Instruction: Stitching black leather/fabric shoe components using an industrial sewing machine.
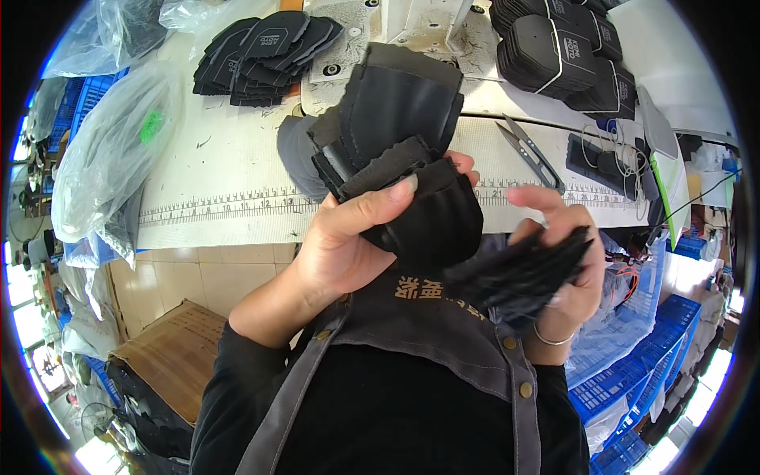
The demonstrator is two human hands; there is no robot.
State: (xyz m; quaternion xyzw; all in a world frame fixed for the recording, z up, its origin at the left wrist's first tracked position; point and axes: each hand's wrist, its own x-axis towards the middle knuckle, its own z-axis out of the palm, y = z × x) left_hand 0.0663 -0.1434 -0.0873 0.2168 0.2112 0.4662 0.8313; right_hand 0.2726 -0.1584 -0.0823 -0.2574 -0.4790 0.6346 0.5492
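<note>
My left hand is closed round a bundle of black leather-like pieces, thumb across the front, above the table's near edge. Several pieces overlap there, with rough cut edges and stitched lines. To its right, my right hand grips another black piece, smeared by motion, so its exact shape cannot be made out. The two hands are apart. Partly behind the left bundle, a grey rounded piece lies on the table. Thread snips rest on the table beyond my right hand.
A white table carries a printed ruler along its front. Loose black patches lie at the back left, tied stacks of black patches at the back right. Plastic bags hang over the left end. Blue crates stand lower right, a cardboard box lower left.
</note>
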